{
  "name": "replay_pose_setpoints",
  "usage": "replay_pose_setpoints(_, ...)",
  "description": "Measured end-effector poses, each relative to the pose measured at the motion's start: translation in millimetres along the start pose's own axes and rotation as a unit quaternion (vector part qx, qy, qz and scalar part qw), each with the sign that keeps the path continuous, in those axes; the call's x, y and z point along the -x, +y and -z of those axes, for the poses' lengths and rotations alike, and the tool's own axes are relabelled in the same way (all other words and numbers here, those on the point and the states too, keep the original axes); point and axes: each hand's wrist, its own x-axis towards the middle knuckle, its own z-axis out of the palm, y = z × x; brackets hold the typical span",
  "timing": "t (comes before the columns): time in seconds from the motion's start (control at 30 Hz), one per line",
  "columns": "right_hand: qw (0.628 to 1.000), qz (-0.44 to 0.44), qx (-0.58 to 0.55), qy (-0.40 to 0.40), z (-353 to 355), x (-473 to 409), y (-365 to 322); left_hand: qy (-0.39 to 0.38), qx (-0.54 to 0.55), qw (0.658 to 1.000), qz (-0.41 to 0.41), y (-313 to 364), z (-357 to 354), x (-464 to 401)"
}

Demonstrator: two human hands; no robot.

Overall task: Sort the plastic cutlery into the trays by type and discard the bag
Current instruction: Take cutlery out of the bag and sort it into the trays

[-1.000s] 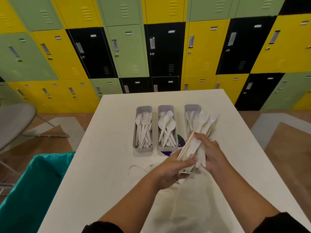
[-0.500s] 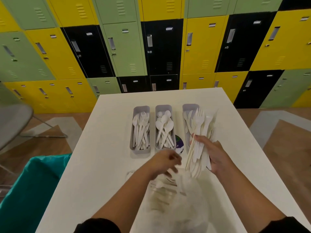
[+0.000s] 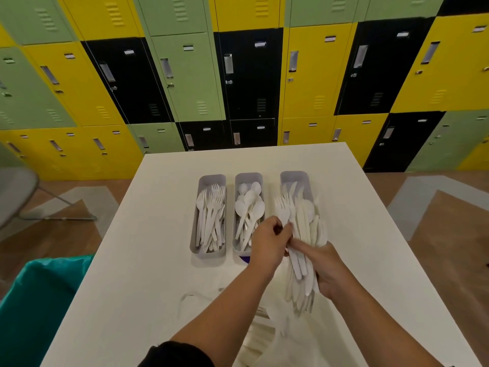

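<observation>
Three grey trays stand side by side on the white table (image 3: pixel 164 260): the left tray (image 3: pixel 209 256) holds forks, the middle tray (image 3: pixel 239 251) holds spoons, the right tray (image 3: pixel 293 177) holds knives. My right hand (image 3: pixel 326 271) grips a bundle of white cutlery (image 3: pixel 304 247) above the right tray's near end. My left hand (image 3: pixel 268 241) pinches a fork (image 3: pixel 281 210) at the bundle's left side. The clear plastic bag (image 3: pixel 277 337), with more cutlery inside, lies on the table under my forearms.
A teal-lined bin (image 3: pixel 39 295) stands at the table's left front corner. A grey chair (image 3: pixel 16 192) is at the far left. Yellow, green and black lockers (image 3: pixel 248 75) fill the wall behind the table.
My left hand let go of the bag and rose to the bundle, now pinching a fork in it. The right hand's bundle has tipped flatter, handles toward me.
</observation>
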Motion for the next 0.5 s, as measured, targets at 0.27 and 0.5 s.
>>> replay_pose_setpoints(0.27,0.999,-0.036,0.015,-0.028,-26,-28,9,0.113,0.036,0.989,0.085,-20,48,-45)
replay_pose_setpoints(0.5,0.997,-0.050,0.030,-0.055,-58,-47,16,0.189,-0.101,0.972,0.094,-55,94,-77)
